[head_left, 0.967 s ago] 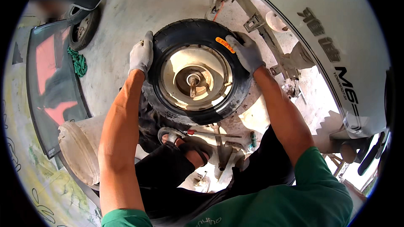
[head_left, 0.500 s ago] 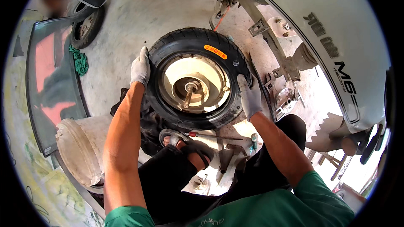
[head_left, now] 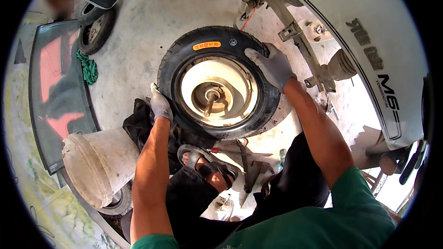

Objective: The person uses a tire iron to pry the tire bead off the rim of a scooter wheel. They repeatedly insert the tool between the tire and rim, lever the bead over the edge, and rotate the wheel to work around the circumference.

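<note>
A black tire (head_left: pixel 184 60) on a pale metal wheel rim (head_left: pixel 240 71) lies in front of me, an axle (head_left: pixel 210 101) rising from its hub. An orange label (head_left: pixel 206 45) marks the far sidewall. My right hand (head_left: pixel 273 66), in a grey-white glove, grips the tire's far right edge, thumb on the sidewall and fingers over the tread. On the near left side my left hand (head_left: pixel 160 104), gloved too, holds the tread, its fingertips partly hidden. Beneath the tire's near left edge is dark crumpled cloth (head_left: pixel 138 121).
A white bucket (head_left: pixel 99 166) lies on its side at left, beside a leaning glass pane (head_left: pixel 60 92). A red-handled screwdriver (head_left: pixel 214 150) is near my sandalled foot (head_left: pixel 203 165). A white vehicle panel (head_left: pixel 360 41) and metal frame (head_left: pixel 302 41) stand at right. Green cloth (head_left: pixel 87 68) lies far left.
The wheel has turned counterclockwise, carrying the orange label leftward. My right hand has moved farther away along the tire, while my left hand has come nearer.
</note>
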